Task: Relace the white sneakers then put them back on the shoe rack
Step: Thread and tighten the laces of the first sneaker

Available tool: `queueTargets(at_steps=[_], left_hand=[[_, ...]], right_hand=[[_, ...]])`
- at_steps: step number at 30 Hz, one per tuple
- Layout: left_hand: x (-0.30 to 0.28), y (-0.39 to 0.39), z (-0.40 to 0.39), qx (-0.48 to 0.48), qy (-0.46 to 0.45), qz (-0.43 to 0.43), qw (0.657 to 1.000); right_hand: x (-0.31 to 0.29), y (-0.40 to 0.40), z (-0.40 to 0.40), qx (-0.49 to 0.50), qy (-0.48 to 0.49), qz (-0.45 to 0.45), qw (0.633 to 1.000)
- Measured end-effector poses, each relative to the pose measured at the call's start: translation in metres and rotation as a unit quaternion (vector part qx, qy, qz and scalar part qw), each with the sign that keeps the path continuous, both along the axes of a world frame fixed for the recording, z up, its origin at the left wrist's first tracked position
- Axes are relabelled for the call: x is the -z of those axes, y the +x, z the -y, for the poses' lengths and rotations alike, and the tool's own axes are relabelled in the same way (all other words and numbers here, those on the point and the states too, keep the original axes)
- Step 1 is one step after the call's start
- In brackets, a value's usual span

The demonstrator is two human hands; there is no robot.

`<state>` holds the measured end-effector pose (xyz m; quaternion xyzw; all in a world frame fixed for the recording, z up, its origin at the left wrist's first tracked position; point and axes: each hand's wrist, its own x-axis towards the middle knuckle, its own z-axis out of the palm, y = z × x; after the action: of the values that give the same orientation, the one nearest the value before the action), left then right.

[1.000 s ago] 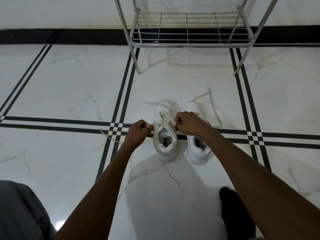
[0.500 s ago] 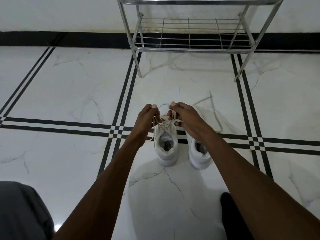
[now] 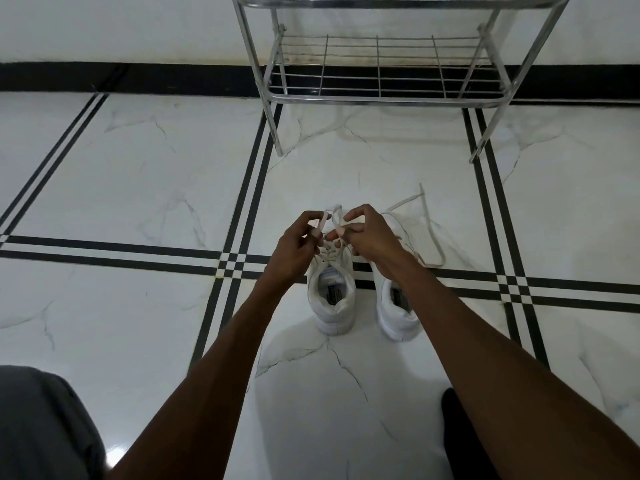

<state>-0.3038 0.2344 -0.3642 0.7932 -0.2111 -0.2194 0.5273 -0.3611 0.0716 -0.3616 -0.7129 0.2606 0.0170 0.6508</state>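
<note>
Two white sneakers stand side by side on the marble floor, heels toward the person, toes pointing at the shoe rack (image 3: 381,95) by the far wall. L sneaker (image 3: 332,292) is the one being worked; R sneaker (image 3: 398,306) sits just beside it, its lace (image 3: 429,230) lying slack on the floor beyond the toe, so prob not done yet.

Both hands are over the L sneaker's upper eyelets. Left hand (image 3: 294,247): fingers (image 3: 317,216) pinched closed on one end of the L shoe's lace (image 3: 323,221), thumb + index, rest curled. Right hand (image 3: 370,237): fingers likewise closed on the other end, w/ a small loop standing up between the two hands. Looks like a knot or bow being formed – judgement, the exact crossing is too small to read.

Key relation: the shoe's long axis runs straight away from the person, lace ends rise just above the tongue, between the hands. Each hand is abt equally near its own end, hands almost touching at the midline. So next pull should prob go outward, L and R, across the long axis, to snug the tie.

Rack's lower shelf is bare in view, well beyond the toes; sneakers not on it yet. R shoe seems to need lacing/tying first.
</note>
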Motion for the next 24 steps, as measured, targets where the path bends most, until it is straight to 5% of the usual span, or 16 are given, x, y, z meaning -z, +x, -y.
queueTargets(at_steps=[13,18,24], left_hand=[[0.007,0.006,0.004,0.006,0.038,0.049,0.998],[0.012,0.006,0.001,-0.025,-0.008,-0.062,0.998],[0.012,0.009,-0.007,-0.055,-0.022,-0.106,0.993]], right_hand=[[0.005,0.002,-0.002,-0.052,0.021,0.033,0.998],[0.007,0.009,-0.008,0.037,0.035,0.024,0.998],[-0.002,-0.002,0.010,-0.124,-0.075,0.028,0.989]])
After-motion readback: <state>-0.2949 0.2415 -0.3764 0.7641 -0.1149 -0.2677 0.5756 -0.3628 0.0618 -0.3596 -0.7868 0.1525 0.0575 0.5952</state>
